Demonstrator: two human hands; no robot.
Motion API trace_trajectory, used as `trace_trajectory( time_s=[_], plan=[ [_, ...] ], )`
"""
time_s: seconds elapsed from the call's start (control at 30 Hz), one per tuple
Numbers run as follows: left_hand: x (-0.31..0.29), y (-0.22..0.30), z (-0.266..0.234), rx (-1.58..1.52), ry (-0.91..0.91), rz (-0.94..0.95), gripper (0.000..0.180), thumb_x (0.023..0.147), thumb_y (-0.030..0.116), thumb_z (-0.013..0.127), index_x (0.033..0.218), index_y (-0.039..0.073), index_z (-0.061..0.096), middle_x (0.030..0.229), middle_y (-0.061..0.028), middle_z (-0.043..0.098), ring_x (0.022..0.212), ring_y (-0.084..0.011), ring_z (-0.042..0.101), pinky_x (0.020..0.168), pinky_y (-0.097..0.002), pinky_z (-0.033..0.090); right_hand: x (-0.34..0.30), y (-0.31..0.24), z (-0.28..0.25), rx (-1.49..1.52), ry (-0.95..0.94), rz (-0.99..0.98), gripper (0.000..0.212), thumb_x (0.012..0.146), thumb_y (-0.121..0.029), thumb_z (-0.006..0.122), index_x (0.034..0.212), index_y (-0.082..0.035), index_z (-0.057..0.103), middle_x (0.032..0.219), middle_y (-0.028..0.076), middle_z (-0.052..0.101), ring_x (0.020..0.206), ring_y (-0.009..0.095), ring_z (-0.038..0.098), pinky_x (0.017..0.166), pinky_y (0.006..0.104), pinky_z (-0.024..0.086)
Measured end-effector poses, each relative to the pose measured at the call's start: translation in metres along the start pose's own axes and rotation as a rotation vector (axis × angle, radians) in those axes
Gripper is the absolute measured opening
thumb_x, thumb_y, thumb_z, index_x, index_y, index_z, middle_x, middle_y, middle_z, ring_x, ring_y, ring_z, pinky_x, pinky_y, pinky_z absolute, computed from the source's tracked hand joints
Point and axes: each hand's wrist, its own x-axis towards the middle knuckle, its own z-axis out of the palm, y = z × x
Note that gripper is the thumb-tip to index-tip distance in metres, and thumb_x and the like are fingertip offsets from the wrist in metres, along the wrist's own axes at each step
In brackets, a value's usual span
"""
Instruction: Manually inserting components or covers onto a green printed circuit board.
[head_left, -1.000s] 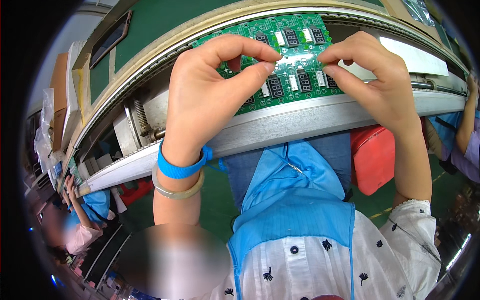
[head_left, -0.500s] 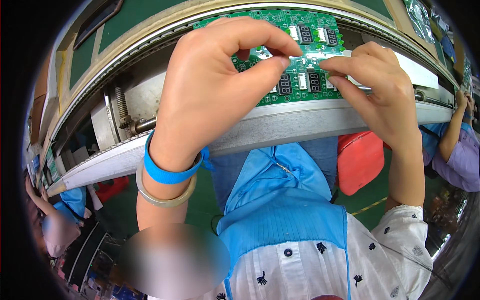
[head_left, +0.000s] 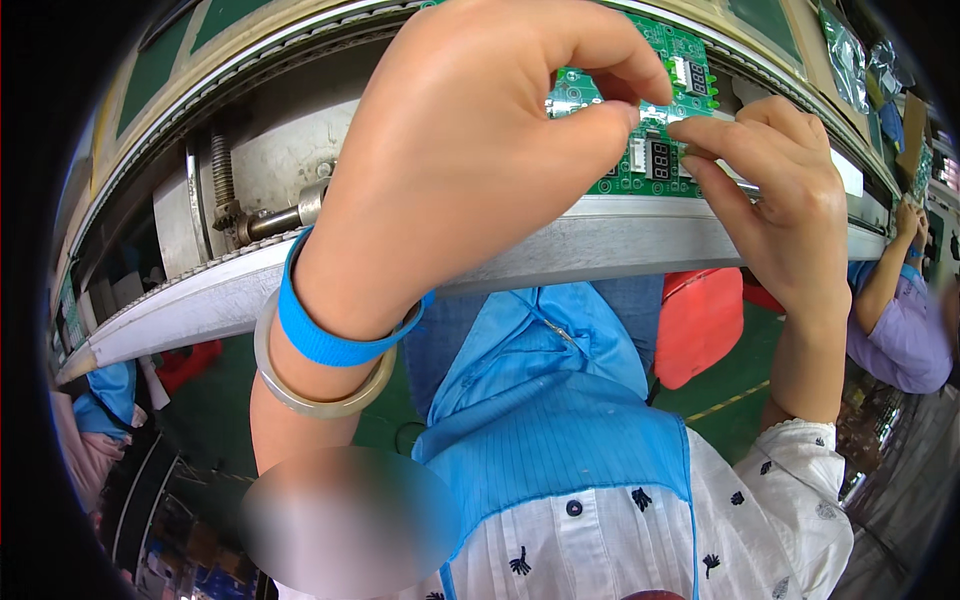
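Observation:
Under my hands a green circuit board panel (head_left: 708,52) lies on the rails, carrying white connectors (head_left: 638,155), black digit displays (head_left: 658,160) and small green LEDs along its right edge. My left hand (head_left: 470,150) arches over the panel and covers much of it. Its thumb and index finger close toward each other above the board; anything between them is too small to make out. Close by on the right, my right hand (head_left: 785,195) pinches thumb and index finger together at the board's lower right part. Whatever sits between those fingertips is hidden.
A metal conveyor rail (head_left: 560,238) runs along the near side, with a spring (head_left: 222,170) and shaft (head_left: 275,222) between the rails at left. A red stool (head_left: 700,328) stands below. At far right another person's arm (head_left: 885,285) reaches to the line.
The board panel has shifted to the right along the rails. My left hand has moved right with it and appears larger; my right hand has moved slightly right, still pinched.

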Motion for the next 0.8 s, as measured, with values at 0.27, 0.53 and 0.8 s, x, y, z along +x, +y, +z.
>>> trace_trajectory(
  time_s=[0.27, 0.53, 0.8],
  plan=[
    [0.0, 0.005, -0.001, -0.02, -0.005, -0.024, 0.015, 0.081, 0.003, 0.071, 0.094, 0.002, 0.077, 0.086, -0.0074, 0.075, 0.075, -0.0156, 0.068, 0.067, -0.0275, 0.052, 0.001, -0.002, 0.002, 0.06, -0.036, 0.091, 0.027, 0.078, 0.0, 0.078, 0.104, -0.007, 0.077, 0.084, 0.006, 0.072, 0.082, 0.022, 0.065, 0.075, 0.0338, 0.051],
    [-0.002, 0.01, -0.007, -0.034, -0.024, -0.038, 0.015, 0.081, 0.002, 0.071, 0.095, 0.001, 0.076, 0.086, -0.0089, 0.075, 0.075, -0.0167, 0.068, 0.068, -0.0282, 0.053, 0.001, -0.004, 0.003, 0.082, -0.032, 0.138, 0.026, 0.079, 0.001, 0.077, 0.105, -0.006, 0.077, 0.085, 0.007, 0.071, 0.082, 0.019, 0.068, 0.074, 0.0318, 0.052],
    [0.003, 0.013, -0.007, -0.037, -0.052, -0.05, 0.015, 0.082, 0.002, 0.071, 0.095, -0.001, 0.076, 0.086, -0.0103, 0.075, 0.075, -0.0179, 0.069, 0.069, -0.0288, 0.054, -0.001, -0.007, 0.003, 0.103, -0.035, 0.174, 0.026, 0.08, 0.002, 0.077, 0.105, -0.005, 0.077, 0.086, 0.008, 0.068, 0.082, 0.018, 0.068, 0.074, 0.0303, 0.052]
  ],
)
